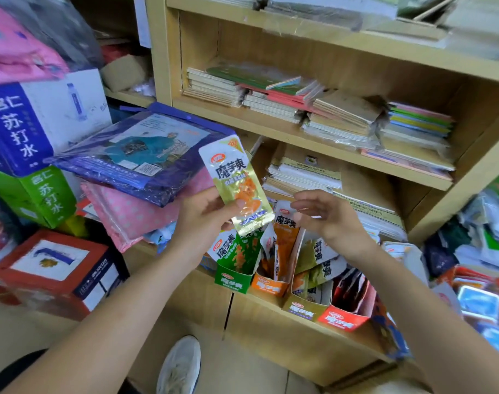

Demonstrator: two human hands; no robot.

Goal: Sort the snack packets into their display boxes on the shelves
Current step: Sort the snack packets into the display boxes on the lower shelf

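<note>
Head view: left hand [205, 223] pinches a glossy gold packet [236, 186] above the green box [233, 281]. Right hand [325, 220]: fingers spread, empty.

The person's 2 forearms [114, 308] are bare, with 1 whitish mesh sneaker [180, 365] below.

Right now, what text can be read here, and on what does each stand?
"魔芋爽": packet in the left hand.
"20%": that packet's top corner.
"名仁 苏打水": blue carton and green carton.
"魔芋爽": fronts of green box, gold box, red box.
Smaller print on the packet and the notebooks: too blurred to read.
</note>
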